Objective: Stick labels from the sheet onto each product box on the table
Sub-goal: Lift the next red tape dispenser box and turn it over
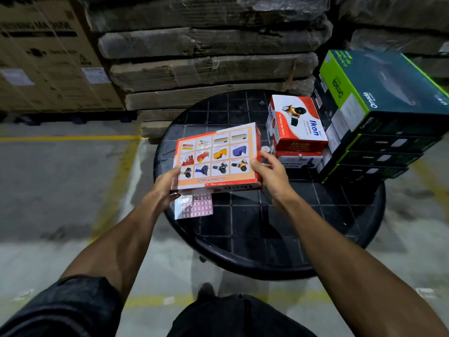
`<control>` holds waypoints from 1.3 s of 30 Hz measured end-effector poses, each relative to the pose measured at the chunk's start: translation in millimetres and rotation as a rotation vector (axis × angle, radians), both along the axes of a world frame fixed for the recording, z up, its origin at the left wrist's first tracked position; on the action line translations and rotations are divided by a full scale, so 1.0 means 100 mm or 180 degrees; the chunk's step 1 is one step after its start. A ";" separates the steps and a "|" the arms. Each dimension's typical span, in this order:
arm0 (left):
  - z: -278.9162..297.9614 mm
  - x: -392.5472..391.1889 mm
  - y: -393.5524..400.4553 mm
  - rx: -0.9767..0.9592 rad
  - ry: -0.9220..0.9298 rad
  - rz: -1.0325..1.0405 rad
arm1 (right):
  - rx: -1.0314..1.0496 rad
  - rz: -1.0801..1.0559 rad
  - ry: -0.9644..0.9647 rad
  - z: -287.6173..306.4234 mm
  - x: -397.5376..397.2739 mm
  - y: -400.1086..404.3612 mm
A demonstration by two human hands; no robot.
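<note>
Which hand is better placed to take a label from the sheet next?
Left, probably. The left hand grips the red box directly above the label sheet; the right hand holds the far side.

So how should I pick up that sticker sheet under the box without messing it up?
Pinch the label sheet at its near left corner, coming from your own side of the round table. It lies flat and thin, its far edge hidden under the orange box that the left hand and right hand hold, so only the near part is free.
</note>
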State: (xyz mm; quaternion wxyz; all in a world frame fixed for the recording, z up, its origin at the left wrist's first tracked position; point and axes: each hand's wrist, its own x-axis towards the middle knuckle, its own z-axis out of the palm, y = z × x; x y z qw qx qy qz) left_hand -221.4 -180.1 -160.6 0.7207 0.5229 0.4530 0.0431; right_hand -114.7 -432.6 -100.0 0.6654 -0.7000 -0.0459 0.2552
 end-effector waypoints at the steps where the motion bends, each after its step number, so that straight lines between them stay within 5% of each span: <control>1: 0.03 0.00 0.01 0.0049 0.0017 -0.0058 | 0.0003 -0.0052 0.0130 -0.03 0.02 -0.03; 10: 0.48 0.14 -0.04 0.0311 -0.0695 -0.0635 | -0.0490 -0.0332 0.0658 -0.31 0.02 -0.17; 16: 0.74 0.33 -0.28 0.1332 -0.1207 -0.1143 | -0.0685 -0.0458 0.0840 -0.41 -0.01 -0.16; 25: 0.73 0.52 -0.55 0.4412 -0.1040 -0.2223 | -0.1154 -0.0361 -0.1196 -0.13 0.01 -0.12; 30: 0.67 0.51 -0.65 0.4768 -0.1011 -0.2670 | -0.1886 0.0274 -0.2784 -0.02 0.03 -0.10; 39: 0.64 0.46 -0.69 0.4983 -0.0756 -0.2969 | -0.3037 0.1065 -0.3638 -0.06 0.12 -0.16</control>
